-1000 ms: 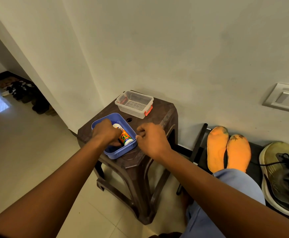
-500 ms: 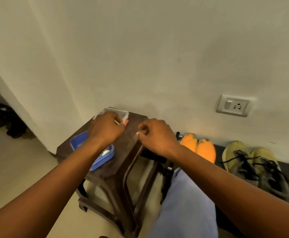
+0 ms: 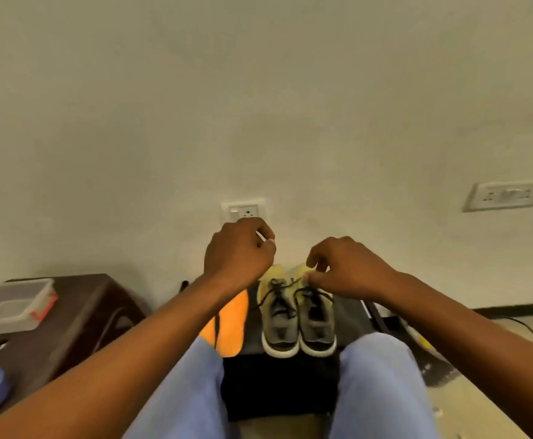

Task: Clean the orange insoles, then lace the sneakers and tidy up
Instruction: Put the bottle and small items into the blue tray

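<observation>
At far left a clear lidded box point(image 3: 11, 304) sits on our brown stool point(image 3: 78, 315). Our left hand point(image 3: 238, 251) is curled nearly closed; whether its grip holds anything we cannot tell. Below it the orange insoles point(image 3: 231, 318) lie just left of the sneakers point(image 3: 298, 318), on a dark table point(image 3: 274, 381). Our right hand point(image 3: 344, 269) pinches thumb to forefinger above the loose black laces point(image 3: 285, 285), possibly on one. We judge lacing is starting; next we need one free lace end in each hand.
</observation>
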